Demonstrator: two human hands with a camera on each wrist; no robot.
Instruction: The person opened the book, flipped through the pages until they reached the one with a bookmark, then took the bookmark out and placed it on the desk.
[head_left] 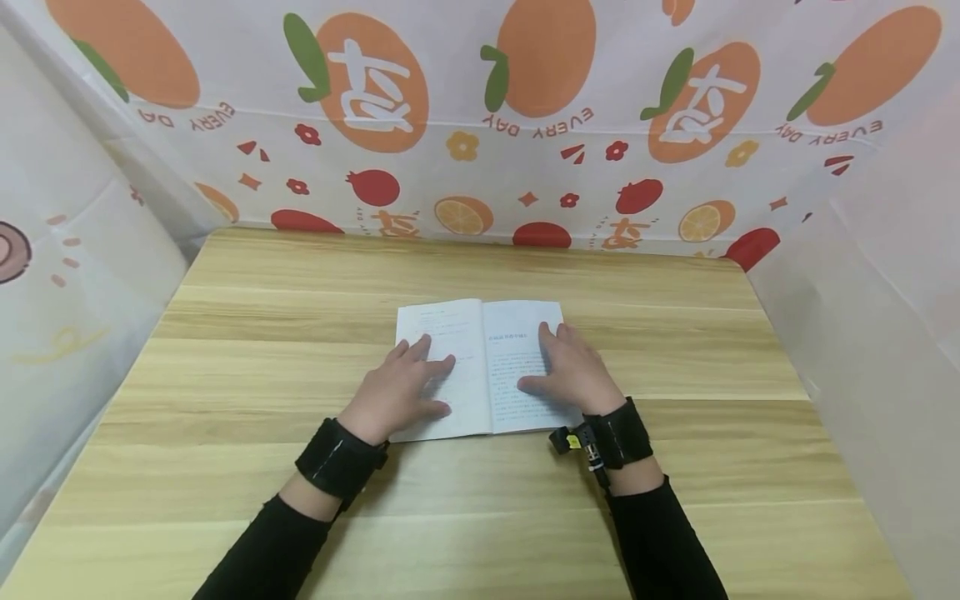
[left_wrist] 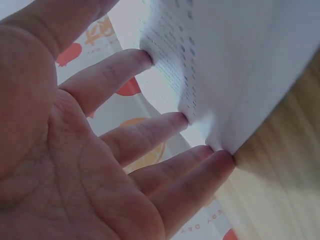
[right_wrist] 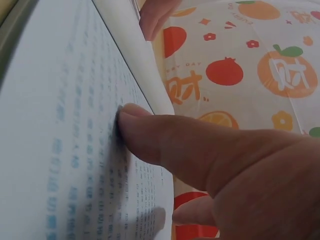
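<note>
An open book (head_left: 480,321) lies flat with its spine pointing away from me, printed text on both pages. My left hand (head_left: 397,392) rests on the left page with its fingers spread. In the left wrist view several fingertips (left_wrist: 177,119) press on the paper, right up to its edge. On the right page lies my right hand (head_left: 581,375), its thumb (right_wrist: 155,135) stretched across the lines of print. The other fingers of that hand lie along the page's outer side, partly hidden in the right wrist view.
The book is around the middle of a light wooden table (head_left: 480,517). Behind the table's far edge hangs a white curtain (head_left: 480,167) with fruit prints, and pale cloth also hangs at both sides. Black bands (head_left: 341,458) wrap both wrists, below dark sleeves.
</note>
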